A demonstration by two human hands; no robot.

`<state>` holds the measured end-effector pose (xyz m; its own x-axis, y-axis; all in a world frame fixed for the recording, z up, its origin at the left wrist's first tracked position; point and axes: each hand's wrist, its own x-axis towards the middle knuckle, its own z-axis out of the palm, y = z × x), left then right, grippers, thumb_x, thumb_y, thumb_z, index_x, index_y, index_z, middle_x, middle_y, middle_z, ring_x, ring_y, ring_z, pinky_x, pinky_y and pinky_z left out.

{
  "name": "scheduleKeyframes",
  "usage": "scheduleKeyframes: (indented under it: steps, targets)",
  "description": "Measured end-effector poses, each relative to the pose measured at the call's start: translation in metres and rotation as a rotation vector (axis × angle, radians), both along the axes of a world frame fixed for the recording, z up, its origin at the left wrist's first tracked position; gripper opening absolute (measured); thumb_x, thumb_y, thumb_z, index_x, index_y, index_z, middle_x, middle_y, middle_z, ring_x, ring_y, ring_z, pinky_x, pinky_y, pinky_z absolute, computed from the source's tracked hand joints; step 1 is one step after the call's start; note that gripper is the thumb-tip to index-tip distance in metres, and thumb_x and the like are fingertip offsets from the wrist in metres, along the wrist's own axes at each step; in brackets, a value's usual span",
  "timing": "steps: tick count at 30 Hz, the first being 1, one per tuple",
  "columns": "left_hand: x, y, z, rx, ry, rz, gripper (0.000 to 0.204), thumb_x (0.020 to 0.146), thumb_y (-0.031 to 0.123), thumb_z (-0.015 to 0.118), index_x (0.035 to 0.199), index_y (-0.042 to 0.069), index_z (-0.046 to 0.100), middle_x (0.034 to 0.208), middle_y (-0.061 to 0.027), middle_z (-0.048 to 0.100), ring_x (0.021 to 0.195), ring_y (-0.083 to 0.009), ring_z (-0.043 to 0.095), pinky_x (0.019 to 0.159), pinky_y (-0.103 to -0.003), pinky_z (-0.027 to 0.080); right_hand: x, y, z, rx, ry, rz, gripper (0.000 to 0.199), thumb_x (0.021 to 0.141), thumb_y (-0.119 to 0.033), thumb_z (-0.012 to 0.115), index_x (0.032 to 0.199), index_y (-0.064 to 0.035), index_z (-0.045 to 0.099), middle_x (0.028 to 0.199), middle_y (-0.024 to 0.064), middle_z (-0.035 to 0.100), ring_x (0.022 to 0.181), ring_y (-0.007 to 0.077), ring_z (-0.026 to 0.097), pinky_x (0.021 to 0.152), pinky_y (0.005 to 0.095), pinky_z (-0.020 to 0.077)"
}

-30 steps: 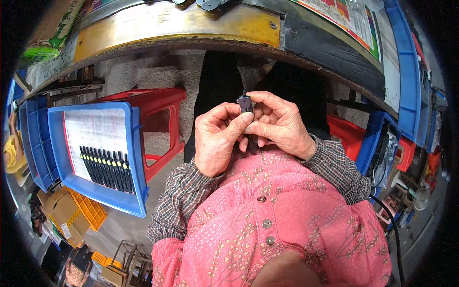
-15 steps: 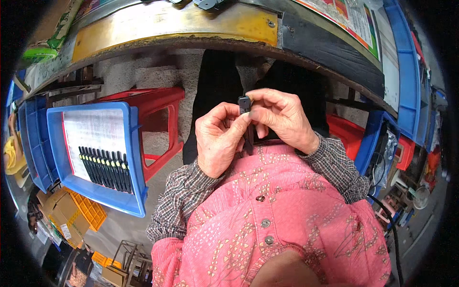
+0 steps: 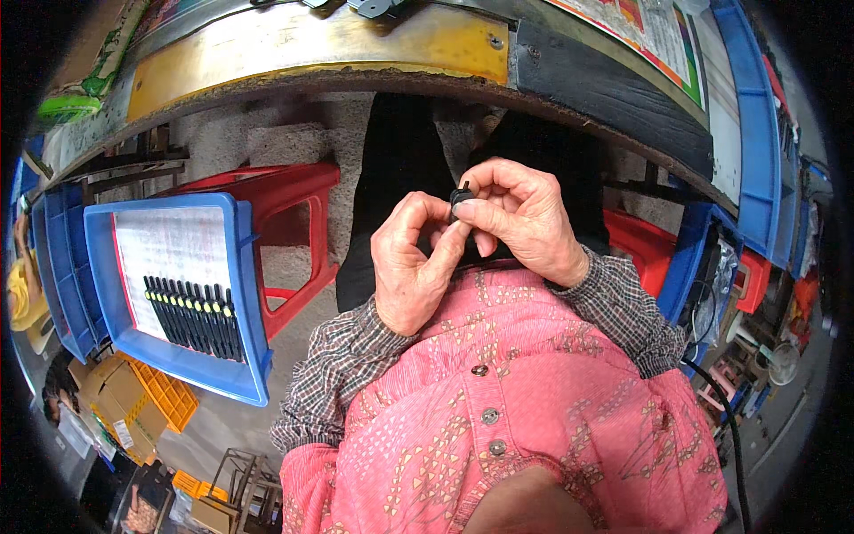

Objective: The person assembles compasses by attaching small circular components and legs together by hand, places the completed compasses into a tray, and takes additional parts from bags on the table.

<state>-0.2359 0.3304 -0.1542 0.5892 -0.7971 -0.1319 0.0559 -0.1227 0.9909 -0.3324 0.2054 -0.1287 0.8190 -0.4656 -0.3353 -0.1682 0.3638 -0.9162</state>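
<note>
Head view, centre of the frame: two bare hands meet just above a pink, triangle-patterned buttoned garment with checked woven cuffs. The right hand (image 3: 525, 227) pinches a small black plastic part (image 3: 460, 197) between thumb and forefinger, fingers closed tight on it. The left hand (image 3: 414, 262) curls beside it, fingertips (image 3: 438, 233) pressed against the lower side of the same piece, so both hands are closed together on the part, which sits at centre, slightly above the middle of the frame, in front of dark trousers.

Left of the frame: a blue moulded plastic tray (image 3: 245, 294) rests on a red plastic stool (image 3: 285, 209). The tray is lined with a printed paper sheet and carries a neat row of slim black sticks (image 3: 191, 316), some tipped yellow, lying side by side. More blue crates (image 3: 58, 267) stand edge-on beyond it at the far left.

Top of the frame: a curved workbench edge (image 3: 320, 53) shows worn yellow paint and a rusty metal rim, turning to black towards the right.

Lower left: cardboard boxes (image 3: 107, 392) and an orange latticed crate (image 3: 169, 396) sit on the floor.

Right of the frame: further blue bins (image 3: 689, 258) and a red container (image 3: 636, 245) crowd the edge.
</note>
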Motion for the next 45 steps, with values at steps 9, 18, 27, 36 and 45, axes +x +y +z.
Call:
scheduleKeyframes:
  steps: [9, 18, 27, 36, 45]
  targets:
    - [-0.008, 0.001, 0.004, -0.132, 0.362, -0.096, 0.009, 0.094, 0.008, 0.050, 0.099, 0.003, 0.044, 0.078, -0.0033, 0.054, 0.061, -0.0074, 0.051, 0.055, -0.018, 0.042, -0.001, -0.001, 0.002, 0.040, -0.026, 0.001, 0.013, 0.086, -0.007, 0.064, 0.092, 0.0006, 0.056, 0.071, 0.0005, 0.058, 0.052, 0.0022, 0.052, 0.043, 0.0151, 0.0401]
    - [-0.012, 0.000, 0.004, -0.113, 0.251, 0.001, 0.007, 0.091, 0.004, 0.054, 0.091, 0.001, 0.048, 0.066, -0.0008, 0.054, 0.053, -0.0033, 0.048, 0.047, -0.019, 0.038, 0.001, 0.000, 0.005, -0.081, -0.031, 0.004, 0.012, 0.084, -0.004, 0.064, 0.092, 0.0006, 0.057, 0.072, 0.0003, 0.060, 0.051, 0.0011, 0.050, 0.043, 0.0151, 0.0394]
    - [-0.013, 0.002, 0.009, -0.049, 0.039, 0.016, 0.007, 0.090, 0.003, 0.055, 0.093, 0.001, 0.049, 0.070, -0.0045, 0.062, 0.052, -0.0045, 0.050, 0.047, -0.020, 0.040, 0.000, -0.001, 0.003, -0.007, -0.051, 0.010, 0.010, 0.085, -0.005, 0.063, 0.091, 0.0007, 0.057, 0.072, 0.0017, 0.061, 0.050, 0.0012, 0.050, 0.042, 0.0154, 0.0393]
    - [-0.011, 0.002, 0.009, -0.073, 0.112, 0.007, 0.007, 0.090, 0.003, 0.055, 0.094, 0.001, 0.049, 0.069, -0.0040, 0.061, 0.053, -0.0040, 0.049, 0.047, -0.020, 0.040, 0.000, -0.004, 0.007, -0.038, -0.043, 0.041, 0.008, 0.086, -0.006, 0.062, 0.089, -0.0002, 0.058, 0.070, -0.0004, 0.059, 0.052, 0.0007, 0.050, 0.044, 0.0153, 0.0391]
    - [-0.013, 0.001, 0.013, -0.057, 0.038, 0.011, 0.006, 0.091, 0.003, 0.054, 0.094, 0.001, 0.050, 0.070, -0.0035, 0.060, 0.053, -0.0041, 0.049, 0.047, -0.020, 0.040, -0.001, 0.002, 0.003, -0.271, -0.048, 0.017, 0.008, 0.086, -0.007, 0.063, 0.088, -0.0004, 0.057, 0.066, -0.0009, 0.057, 0.049, 0.0014, 0.049, 0.041, 0.0168, 0.0380]
